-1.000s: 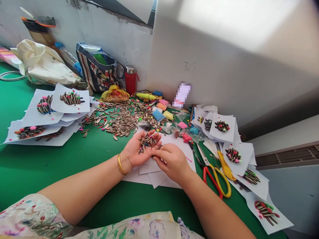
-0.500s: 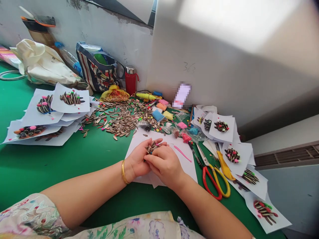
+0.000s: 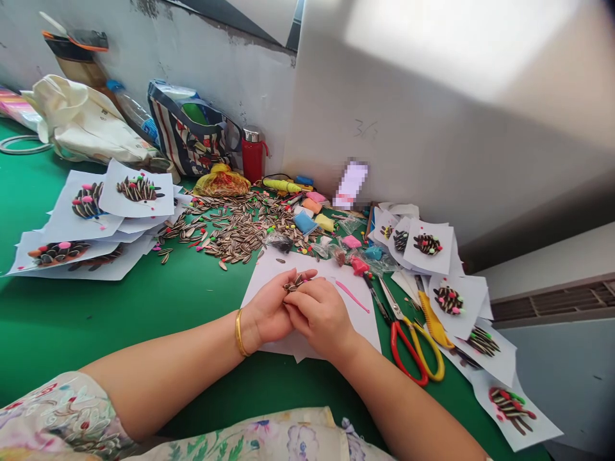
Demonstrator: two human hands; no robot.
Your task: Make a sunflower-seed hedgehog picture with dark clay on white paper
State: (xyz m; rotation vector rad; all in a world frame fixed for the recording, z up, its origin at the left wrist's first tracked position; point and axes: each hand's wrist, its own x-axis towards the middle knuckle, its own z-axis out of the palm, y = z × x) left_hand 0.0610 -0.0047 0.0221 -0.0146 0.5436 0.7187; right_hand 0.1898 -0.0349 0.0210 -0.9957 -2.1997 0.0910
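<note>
A small cluster of striped sunflower seeds (image 3: 294, 283) rests in my left hand (image 3: 269, 308), whose palm is turned up with the fingers curled around it. My right hand (image 3: 321, 315) comes in from the right, thumb and fingertips pressed together against the cluster and covering much of it. Both hands hover over white paper sheets (image 3: 259, 276) on the green table. A thin pink strip (image 3: 352, 296) lies on the paper, right of my right hand. Beyond the paper spreads a heap of loose sunflower seeds (image 3: 235, 234).
Red-and-yellow-handled scissors (image 3: 408, 339), a black pen (image 3: 377, 298) and a yellow cutter (image 3: 432, 323) lie at right. Cards with seed figures are stacked left (image 3: 137, 211) and right (image 3: 468, 326). Coloured clay (image 3: 305, 223), a red flask (image 3: 252, 157) and a striped bag (image 3: 187, 131) stand behind.
My right fingers have shifted slightly over the seed cluster, and less of it shows now. My left hand has turned a little. The things on the table have stayed put.
</note>
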